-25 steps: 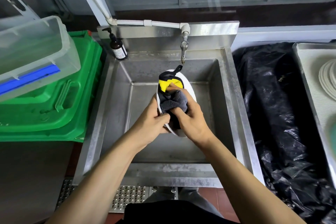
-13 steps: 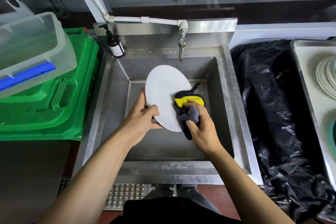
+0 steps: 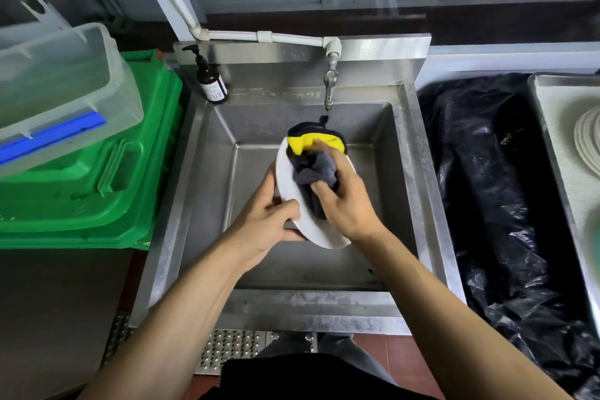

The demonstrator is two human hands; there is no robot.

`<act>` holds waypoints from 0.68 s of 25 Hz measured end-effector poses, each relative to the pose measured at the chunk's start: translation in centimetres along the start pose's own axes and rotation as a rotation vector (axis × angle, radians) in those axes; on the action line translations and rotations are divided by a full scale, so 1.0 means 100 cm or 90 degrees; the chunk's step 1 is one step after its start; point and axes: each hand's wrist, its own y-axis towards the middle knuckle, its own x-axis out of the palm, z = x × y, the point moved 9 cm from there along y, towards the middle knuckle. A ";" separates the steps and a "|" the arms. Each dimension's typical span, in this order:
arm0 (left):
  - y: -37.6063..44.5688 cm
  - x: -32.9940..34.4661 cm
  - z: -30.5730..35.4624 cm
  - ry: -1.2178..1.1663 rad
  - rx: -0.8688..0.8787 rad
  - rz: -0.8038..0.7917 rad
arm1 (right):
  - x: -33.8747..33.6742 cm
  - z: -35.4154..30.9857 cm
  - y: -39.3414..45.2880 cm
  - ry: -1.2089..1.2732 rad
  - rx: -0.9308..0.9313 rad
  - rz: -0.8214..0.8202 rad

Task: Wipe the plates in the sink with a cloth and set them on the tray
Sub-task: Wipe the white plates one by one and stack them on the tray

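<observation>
The left hand (image 3: pixel 264 226) grips the white plate (image 3: pixel 287 185) by its edge, tilted over the sink (image 3: pixel 292 308). The right hand (image 3: pixel 345 201) squeezes the cloth (image 3: pixel 313 169) (gray & yellow) vs. the plate's face. Tray (image 3: pixel 548 127) w/ plates sits far right.

The steel sink basin (image 3: pixel 373 146) lies open around the hands; only the metal tap (image 3: pixel 329 88) overhangs its back edge.
</observation>
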 end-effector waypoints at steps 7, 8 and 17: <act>0.006 -0.025 0.006 0.012 -0.005 0.045 | 0.022 -0.004 -0.039 0.052 -0.042 -0.134; 0.005 -0.021 0.005 0.025 -0.004 0.036 | 0.023 -0.007 -0.034 0.047 -0.055 -0.126; 0.007 -0.015 0.003 0.014 0.002 0.026 | 0.028 -0.020 -0.012 0.056 -0.095 -0.124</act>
